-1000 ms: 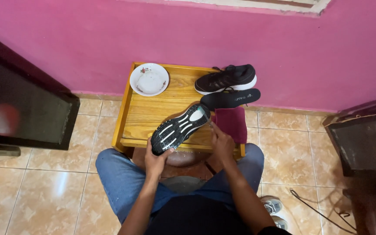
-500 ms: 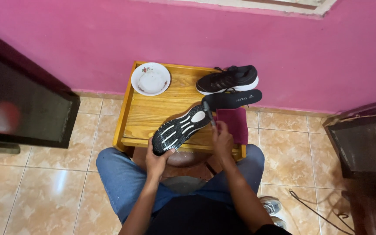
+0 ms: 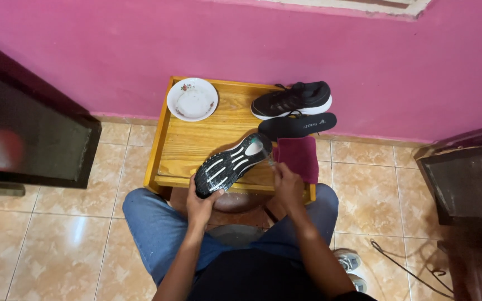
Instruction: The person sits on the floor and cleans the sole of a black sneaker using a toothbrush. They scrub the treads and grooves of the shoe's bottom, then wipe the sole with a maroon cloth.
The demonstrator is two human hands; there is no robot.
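A small wooden worktop (image 3: pixel 196 146) stands against a pink wall. At its front edge a black shoe (image 3: pixel 231 165) is held sole-up, the left hand (image 3: pixel 203 205) clasped around its heel. The right hand (image 3: pixel 287 185) hovers beside the toe; whether its grip holds anything cannot be told. A second shoe (image 3: pixel 292 99), an insole (image 3: pixel 297 125) and a maroon cloth (image 3: pixel 297 157) line the right side. A white bowl (image 3: pixel 192 98) in the far left corner holds a wet film.

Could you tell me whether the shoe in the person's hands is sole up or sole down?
Sole up: the held shoe shows its black tread with white bars to the camera, gripped at one end by the left hand.
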